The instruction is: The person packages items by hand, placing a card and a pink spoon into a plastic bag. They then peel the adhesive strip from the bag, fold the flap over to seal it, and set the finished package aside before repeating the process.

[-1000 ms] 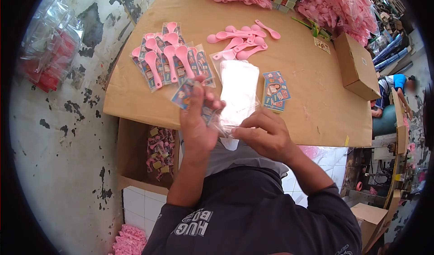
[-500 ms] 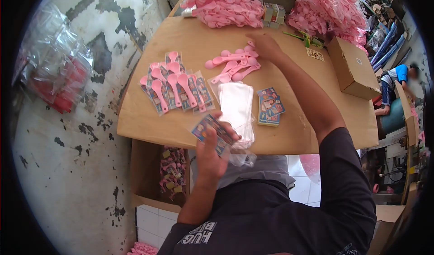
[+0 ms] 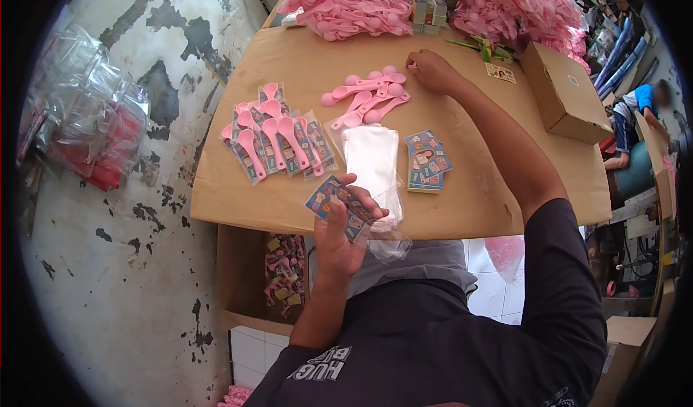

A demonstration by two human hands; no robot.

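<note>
My left hand grips a blue printed card near the table's front edge, with clear plastic film hanging below it. Beyond it lies a stack of clear plastic bags. My right hand is curled closed at the far side of the table, just right of a loose pile of pink spoons. What its fingers hold, if anything, is too small to tell. A small stack of printed cards sits right of the bags. On the left, several pink spoons packed with cards overlap in a group.
Big bags of pink spoons stand at the back, with another heap further right. A cardboard box occupies the right side. An open carton with packed spoons is below the table. Another person sits far right.
My right hand has drawn slightly away from the loose spoons, and its fingers have curled in. My left hand still holds the card, turned a little. The whole view has shifted slightly.
</note>
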